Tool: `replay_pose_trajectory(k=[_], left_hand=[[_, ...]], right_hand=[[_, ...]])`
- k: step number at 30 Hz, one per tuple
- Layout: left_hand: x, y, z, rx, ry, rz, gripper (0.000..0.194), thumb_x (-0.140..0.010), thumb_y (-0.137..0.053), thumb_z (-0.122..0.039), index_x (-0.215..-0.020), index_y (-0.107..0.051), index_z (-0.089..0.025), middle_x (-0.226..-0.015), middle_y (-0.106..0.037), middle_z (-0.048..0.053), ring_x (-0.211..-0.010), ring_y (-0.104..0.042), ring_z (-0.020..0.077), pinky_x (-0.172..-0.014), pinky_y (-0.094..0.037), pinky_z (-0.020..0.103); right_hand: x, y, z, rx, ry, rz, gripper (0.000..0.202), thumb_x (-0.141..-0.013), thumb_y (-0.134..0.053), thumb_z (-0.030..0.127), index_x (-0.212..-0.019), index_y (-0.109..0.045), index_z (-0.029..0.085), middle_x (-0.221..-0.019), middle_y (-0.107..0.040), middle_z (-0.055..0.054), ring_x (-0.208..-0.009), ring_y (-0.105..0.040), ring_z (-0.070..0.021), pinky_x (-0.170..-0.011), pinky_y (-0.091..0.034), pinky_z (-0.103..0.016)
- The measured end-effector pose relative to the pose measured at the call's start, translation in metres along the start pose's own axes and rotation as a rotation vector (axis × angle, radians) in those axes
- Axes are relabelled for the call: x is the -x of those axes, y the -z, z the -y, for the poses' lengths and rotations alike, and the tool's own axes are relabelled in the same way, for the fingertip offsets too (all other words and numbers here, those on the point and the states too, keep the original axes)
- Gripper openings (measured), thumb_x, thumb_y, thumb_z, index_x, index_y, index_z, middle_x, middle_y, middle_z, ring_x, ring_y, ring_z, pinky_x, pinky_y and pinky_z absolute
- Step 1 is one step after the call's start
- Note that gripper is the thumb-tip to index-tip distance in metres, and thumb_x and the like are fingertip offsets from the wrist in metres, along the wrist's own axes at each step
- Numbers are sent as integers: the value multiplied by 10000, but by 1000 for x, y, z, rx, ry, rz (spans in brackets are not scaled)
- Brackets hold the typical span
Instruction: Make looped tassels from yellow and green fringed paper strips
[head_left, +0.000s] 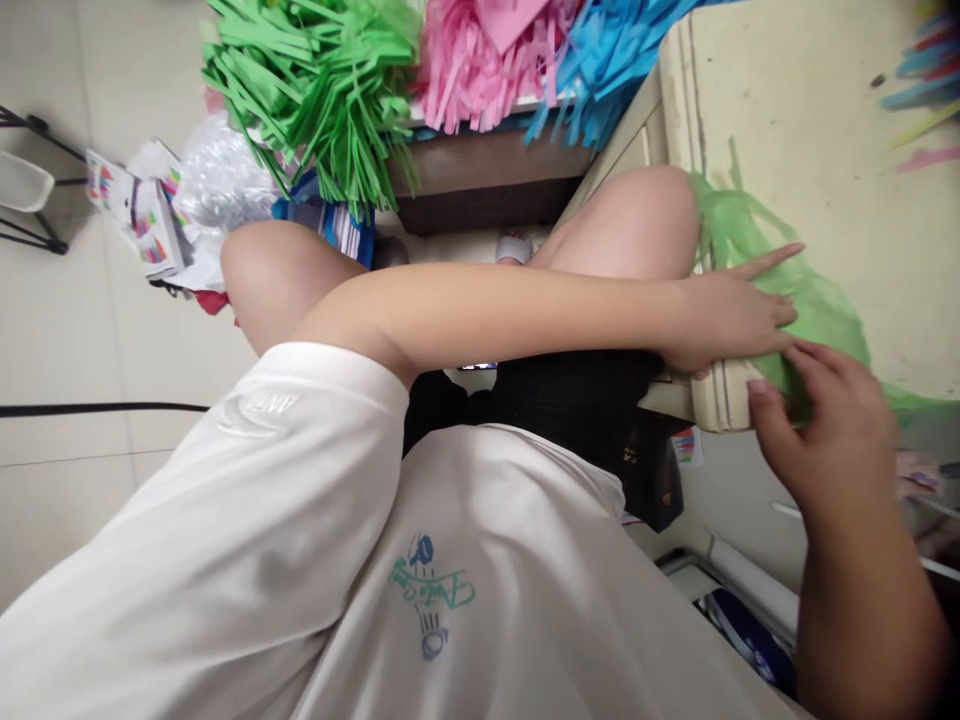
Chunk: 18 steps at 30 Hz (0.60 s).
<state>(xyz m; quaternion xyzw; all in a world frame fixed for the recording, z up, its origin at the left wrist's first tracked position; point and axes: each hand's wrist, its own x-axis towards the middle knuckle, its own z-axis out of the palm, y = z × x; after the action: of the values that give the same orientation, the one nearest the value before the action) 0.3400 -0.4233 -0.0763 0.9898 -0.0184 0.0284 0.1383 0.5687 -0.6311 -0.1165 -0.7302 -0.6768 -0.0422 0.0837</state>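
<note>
A sheet of thin green paper (814,300) lies over the edge of a worn cream table (810,120) at the right. My left hand (731,315) reaches across my lap and lies flat on the paper. Its index finger is stretched out and its thumb is under the table's edge, clamping the sheet there. My right hand (821,430) comes in from the lower right and pinches the same green paper at the edge, fingers curled on it. My white T-shirt (420,560) and both bare knees fill the middle of the view.
Bundles of fringed paper lie on a low shelf at the top: green (322,90), pink (480,55) and blue (600,60). Paper packs and a plastic bag (217,180) sit on the tiled floor at left. A black cable (97,408) crosses the floor. Coloured strips (926,70) lie on the table's far side.
</note>
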Motion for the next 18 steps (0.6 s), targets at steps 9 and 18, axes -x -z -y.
replay_pose_trajectory(k=[9,18], left_hand=[[-17,-19,1,-59,-33,-171,423,-1067,-581,-64,-1307,-922,-133,-1509,-762,73,-1603,-660,315,-1633,-283,710],[-13,-15,8,-58,-19,-69,646,-1032,-750,-146,-1678,-765,-160,-1539,-786,150,-1651,-685,382,-1587,-218,843]], right_hand=[[9,8,-19,7,47,-12,858,-1056,-464,725,-1524,-844,114,-1564,-756,-207,-1455,-756,-317,-1326,-607,-499],[2,0,-95,182,-125,79,789,-1010,-510,474,-1617,-791,55,-1670,-675,-259,-1558,-705,-364,-1409,-594,-548]])
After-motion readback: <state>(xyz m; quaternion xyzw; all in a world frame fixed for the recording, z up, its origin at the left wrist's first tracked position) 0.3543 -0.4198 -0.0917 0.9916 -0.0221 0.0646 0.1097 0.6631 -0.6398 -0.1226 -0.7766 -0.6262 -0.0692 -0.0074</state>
